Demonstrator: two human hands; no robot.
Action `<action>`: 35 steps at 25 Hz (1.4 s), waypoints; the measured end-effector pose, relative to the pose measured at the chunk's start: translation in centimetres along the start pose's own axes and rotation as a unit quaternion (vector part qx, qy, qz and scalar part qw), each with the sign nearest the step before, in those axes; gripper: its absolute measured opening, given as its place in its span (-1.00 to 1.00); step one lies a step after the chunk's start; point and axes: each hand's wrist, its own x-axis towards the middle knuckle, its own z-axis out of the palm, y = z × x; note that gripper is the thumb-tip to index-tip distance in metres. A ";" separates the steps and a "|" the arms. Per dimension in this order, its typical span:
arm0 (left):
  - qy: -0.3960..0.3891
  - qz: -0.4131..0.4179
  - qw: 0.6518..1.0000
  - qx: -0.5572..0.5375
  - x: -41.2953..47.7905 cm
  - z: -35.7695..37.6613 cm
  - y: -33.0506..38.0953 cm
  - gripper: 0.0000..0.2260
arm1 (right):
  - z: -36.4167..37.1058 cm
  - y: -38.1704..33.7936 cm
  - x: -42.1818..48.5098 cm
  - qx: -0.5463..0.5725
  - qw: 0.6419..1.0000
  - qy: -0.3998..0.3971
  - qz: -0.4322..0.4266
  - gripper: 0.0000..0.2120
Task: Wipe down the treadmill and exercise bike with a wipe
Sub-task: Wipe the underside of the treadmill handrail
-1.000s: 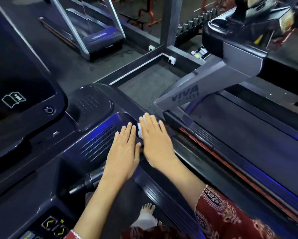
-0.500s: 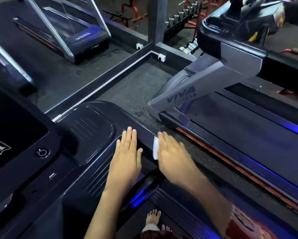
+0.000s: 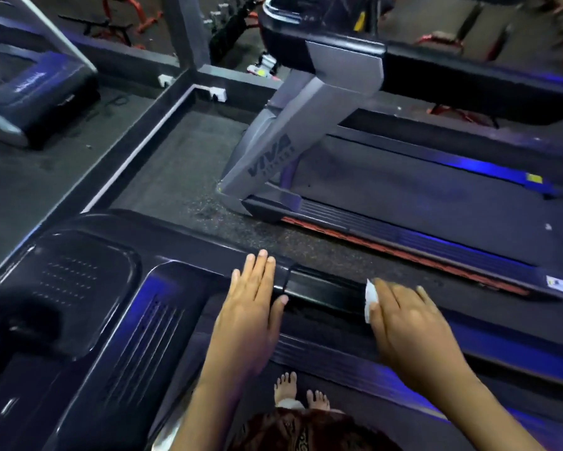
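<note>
While the left hand (image 3: pixel 251 315) lies flat on the treadmill (image 3: pixel 325 289), the flat-fingered right hand (image 3: pixel 407 327) pins the soft, limp wipe (image 3: pixel 370 302).

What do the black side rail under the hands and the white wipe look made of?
Rail: probably moulded plastic, glossy; light glints along its edge. Wipe: thin, soft white paper or cloth, bunched under the right hand; unclear which.
</note>
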 end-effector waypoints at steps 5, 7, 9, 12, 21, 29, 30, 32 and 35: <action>-0.005 0.048 0.999 0.008 0.0 0.7 1.4 -0.44 | 1.3 -5.7 3.4 0.040 0.998 0.049 -0.030 -0.56; 0.002 0.061 0.998 -0.005 0.1 0.8 2.3 -0.46 | 1.6 -5.4 3.0 0.056 0.997 0.044 -0.029 -0.54; 0.002 0.080 0.997 -0.010 0.5 1.0 3.6 -0.48 | 1.2 -1.5 0.3 0.060 0.998 0.019 0.006 -0.49; -0.009 0.113 0.994 0.005 0.7 2.3 6.6 -0.50 | 1.1 8.4 -5.9 0.000 0.989 0.022 0.148 -0.42; -0.030 0.152 0.988 0.025 0.9 5.8 15.7 -0.53 | 0.9 8.4 -6.8 0.069 0.988 0.105 0.093 -0.59; -0.037 0.203 0.978 0.022 1.0 9.2 24.0 -0.55 | 0.9 24.1 -14.8 0.004 0.938 0.171 0.302 -0.62; -0.040 0.208 0.977 0.022 1.0 9.6 24.9 -0.55 | 0.9 22.6 -13.8 0.008 0.943 0.181 0.280 -0.66; -0.042 0.219 0.974 0.024 0.8 10.4 26.4 -0.55 | 1.2 19.3 -12.5 0.037 0.972 0.171 0.156 -0.67; -0.041 0.228 0.972 0.026 0.8 11.1 27.9 -0.54 | 1.0 20.6 -13.9 0.036 0.986 0.136 0.093 -0.59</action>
